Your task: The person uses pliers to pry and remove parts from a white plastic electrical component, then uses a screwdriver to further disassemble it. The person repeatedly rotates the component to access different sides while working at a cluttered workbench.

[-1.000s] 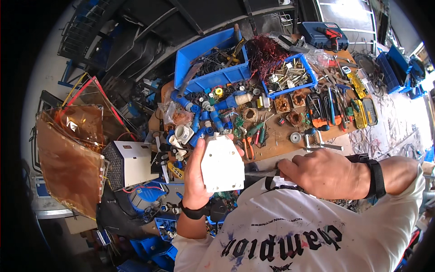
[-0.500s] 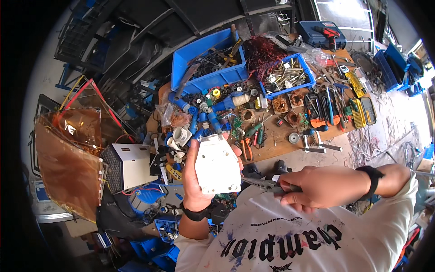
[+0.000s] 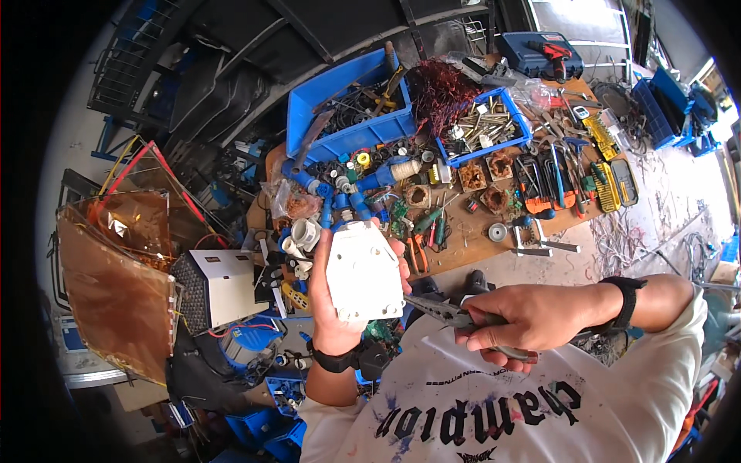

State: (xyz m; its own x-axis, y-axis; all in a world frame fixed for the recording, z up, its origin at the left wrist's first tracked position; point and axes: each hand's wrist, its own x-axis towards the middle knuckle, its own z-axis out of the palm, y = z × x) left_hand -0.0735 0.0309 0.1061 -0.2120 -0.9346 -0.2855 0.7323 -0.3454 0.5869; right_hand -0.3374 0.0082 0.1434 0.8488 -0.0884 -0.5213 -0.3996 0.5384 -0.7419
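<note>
A white flat-faced housing (image 3: 364, 282) with angled upper corners and small screw holes lies in my left hand (image 3: 334, 333). The fingers wrap its two sides and its broad face is turned up. Blue parts show past its far edge; whether they are joined to it I cannot tell. My right hand (image 3: 521, 320) is closed round the handles of a pair of long-nose pliers (image 3: 440, 310). Their jaws point left, with the tip close to the housing's lower right edge; contact is not clear. One red-ended handle sticks out below the fingers.
Past my hands stands a wooden workbench (image 3: 455, 255) with pliers, screwdrivers and hex keys. On it are a large blue bin (image 3: 351, 131), a smaller blue tray of bolts (image 3: 525, 135) and a red drill (image 3: 557, 58). Left stand a white box (image 3: 231, 285) and a brown panel (image 3: 116, 285).
My right hand, blurred before, is sharper and has shifted slightly left with the pliers. Their lower handle now shows beneath my fingers. My left hand still holds the housing.
</note>
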